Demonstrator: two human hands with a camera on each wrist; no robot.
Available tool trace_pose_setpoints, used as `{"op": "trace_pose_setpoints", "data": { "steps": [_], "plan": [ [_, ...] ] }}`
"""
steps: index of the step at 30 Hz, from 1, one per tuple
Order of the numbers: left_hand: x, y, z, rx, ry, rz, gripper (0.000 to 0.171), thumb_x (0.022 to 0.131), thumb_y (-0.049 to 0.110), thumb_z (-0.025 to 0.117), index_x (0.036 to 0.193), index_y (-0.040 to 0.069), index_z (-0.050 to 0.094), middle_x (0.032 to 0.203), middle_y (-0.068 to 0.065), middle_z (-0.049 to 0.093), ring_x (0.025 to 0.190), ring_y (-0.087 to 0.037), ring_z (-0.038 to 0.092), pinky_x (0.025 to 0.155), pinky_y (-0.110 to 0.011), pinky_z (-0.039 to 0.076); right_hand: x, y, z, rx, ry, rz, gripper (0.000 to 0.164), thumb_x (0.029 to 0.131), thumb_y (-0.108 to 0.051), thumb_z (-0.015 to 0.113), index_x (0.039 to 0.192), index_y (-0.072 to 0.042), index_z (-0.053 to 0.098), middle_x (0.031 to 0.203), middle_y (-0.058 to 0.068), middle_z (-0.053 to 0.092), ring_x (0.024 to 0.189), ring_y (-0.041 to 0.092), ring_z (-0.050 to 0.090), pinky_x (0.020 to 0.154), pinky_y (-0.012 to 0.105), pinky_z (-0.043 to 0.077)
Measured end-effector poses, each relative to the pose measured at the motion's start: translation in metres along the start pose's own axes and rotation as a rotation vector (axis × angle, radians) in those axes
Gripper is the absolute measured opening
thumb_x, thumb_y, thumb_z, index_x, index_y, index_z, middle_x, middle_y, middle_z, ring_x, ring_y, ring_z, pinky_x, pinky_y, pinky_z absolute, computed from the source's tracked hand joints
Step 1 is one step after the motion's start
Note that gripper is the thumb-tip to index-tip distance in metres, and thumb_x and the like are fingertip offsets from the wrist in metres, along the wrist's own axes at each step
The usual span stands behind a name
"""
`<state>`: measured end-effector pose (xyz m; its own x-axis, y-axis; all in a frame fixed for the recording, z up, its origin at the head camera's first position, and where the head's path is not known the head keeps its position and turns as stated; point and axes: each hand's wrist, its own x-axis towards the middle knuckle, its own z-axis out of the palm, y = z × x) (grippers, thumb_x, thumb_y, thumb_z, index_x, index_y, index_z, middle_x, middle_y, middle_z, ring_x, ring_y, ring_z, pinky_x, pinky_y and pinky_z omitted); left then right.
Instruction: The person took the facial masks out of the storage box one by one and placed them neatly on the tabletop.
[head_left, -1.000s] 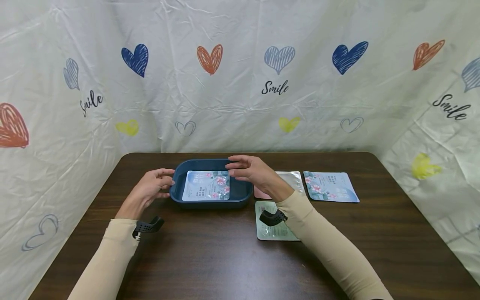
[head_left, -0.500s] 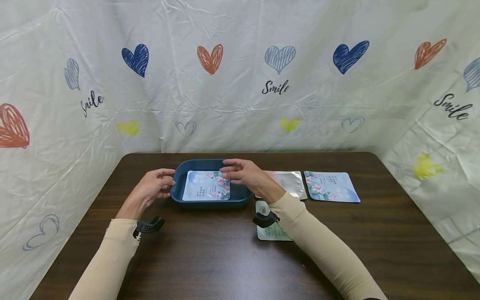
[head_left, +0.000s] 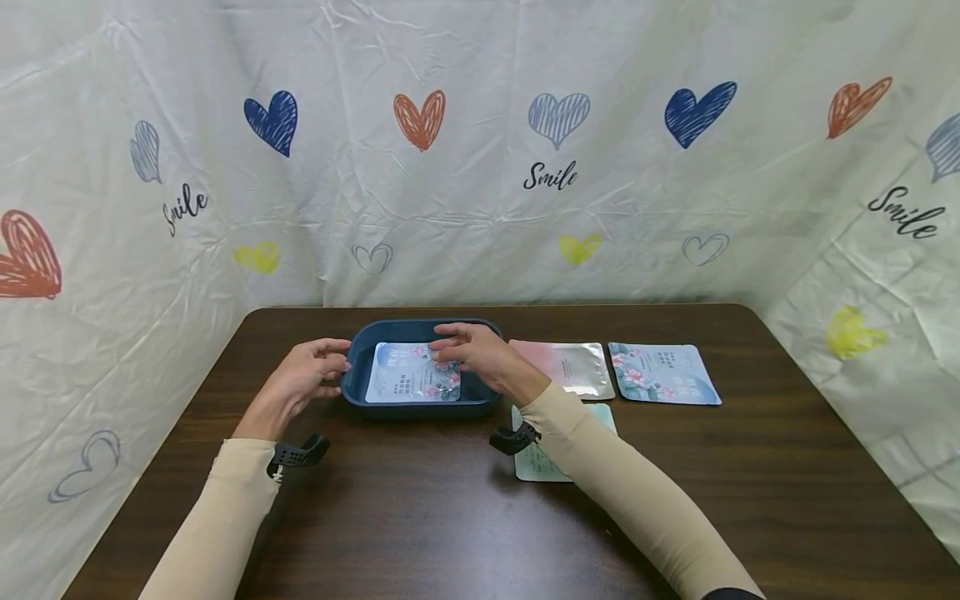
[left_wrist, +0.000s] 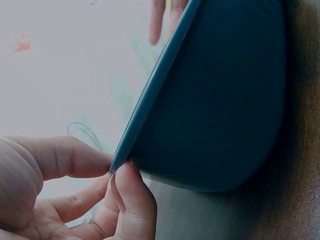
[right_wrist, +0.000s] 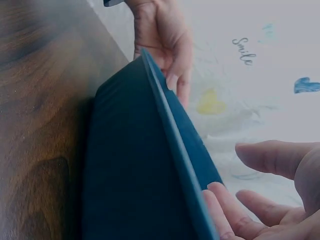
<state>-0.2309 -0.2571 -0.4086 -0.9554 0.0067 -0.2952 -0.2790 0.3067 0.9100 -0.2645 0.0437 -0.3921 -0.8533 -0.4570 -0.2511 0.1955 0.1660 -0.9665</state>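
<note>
A dark blue oval tray [head_left: 420,411] stands at the back left of the brown table. My left hand [head_left: 300,375] pinches its left rim between thumb and finger, as the left wrist view shows. Inside the tray lies a flat pale blue packet [head_left: 399,379] printed with pink flowers. My right hand [head_left: 487,357] hovers over the tray's right half, its fingertips above the packet's right side. In the right wrist view the thumb and fingers [right_wrist: 272,156] are spread apart with nothing between them.
Right of the tray lies a pink and silver packet [head_left: 573,367], and beyond it another pale blue flowered packet [head_left: 663,375]. Nearer the front, a pale green packet [head_left: 536,462] sits partly under the right forearm. A white cloth [head_left: 480,208] with hearts hangs behind the table.
My right hand has shifted left and slightly down, from the tray's right edge to over the packet inside. The left hand and the tray have stayed put.
</note>
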Motion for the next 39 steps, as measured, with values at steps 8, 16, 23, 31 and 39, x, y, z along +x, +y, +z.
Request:
{"op": "trace_pose_setpoints", "data": {
  "steps": [8,16,23,31,39],
  "plan": [
    [0.0011,0.0023,0.0006,0.002,-0.015,0.007,0.052,0.101,0.011,0.054,0.152,0.005,0.043,0.132,-0.024,0.058,0.105,-0.030,0.060,0.079,-0.031,0.060,0.0039,0.0033,0.0053,0.010,0.017,0.021,0.060,0.095,-0.006,0.069,0.150,-0.004,0.047,0.140,0.016,0.062,0.136,0.028,0.052,0.119,0.060,0.027],
    [0.0006,0.0023,0.0001,0.001,-0.014,0.009,0.052,0.101,0.011,0.054,0.152,0.005,0.042,0.134,-0.025,0.057,0.105,-0.030,0.061,0.079,-0.031,0.060,0.0031,0.0026,0.0056,0.009,0.042,0.028,0.056,0.095,-0.006,0.068,0.148,-0.003,0.049,0.139,0.014,0.063,0.133,0.029,0.054,0.118,0.059,0.029],
    [0.0011,0.0011,-0.0010,0.001,-0.014,0.003,0.054,0.101,0.012,0.056,0.153,0.007,0.042,0.134,-0.023,0.057,0.104,-0.030,0.060,0.079,-0.030,0.060,0.0015,0.0047,0.0070,0.027,0.044,0.019,0.049,0.096,-0.006,0.068,0.143,-0.002,0.054,0.140,0.016,0.061,0.128,0.029,0.057,0.114,0.059,0.036],
    [0.0006,0.0017,-0.0008,-0.003,-0.014,0.005,0.054,0.101,0.011,0.055,0.152,0.006,0.042,0.134,-0.024,0.055,0.105,-0.030,0.058,0.078,-0.030,0.059,0.0000,0.0060,0.0080,0.128,0.164,-0.074,0.040,0.094,0.006,0.064,0.133,0.000,0.061,0.140,0.021,0.056,0.120,0.029,0.058,0.107,0.048,0.048],
    [-0.0004,0.0021,0.0001,0.001,-0.018,0.005,0.054,0.101,0.010,0.055,0.153,0.005,0.042,0.135,-0.025,0.055,0.109,-0.034,0.057,0.078,-0.030,0.059,-0.0035,0.0063,0.0107,0.186,0.232,-0.072,0.050,0.091,0.006,0.068,0.138,-0.002,0.057,0.138,0.017,0.056,0.124,0.030,0.058,0.099,0.040,0.054]
  ]
}}
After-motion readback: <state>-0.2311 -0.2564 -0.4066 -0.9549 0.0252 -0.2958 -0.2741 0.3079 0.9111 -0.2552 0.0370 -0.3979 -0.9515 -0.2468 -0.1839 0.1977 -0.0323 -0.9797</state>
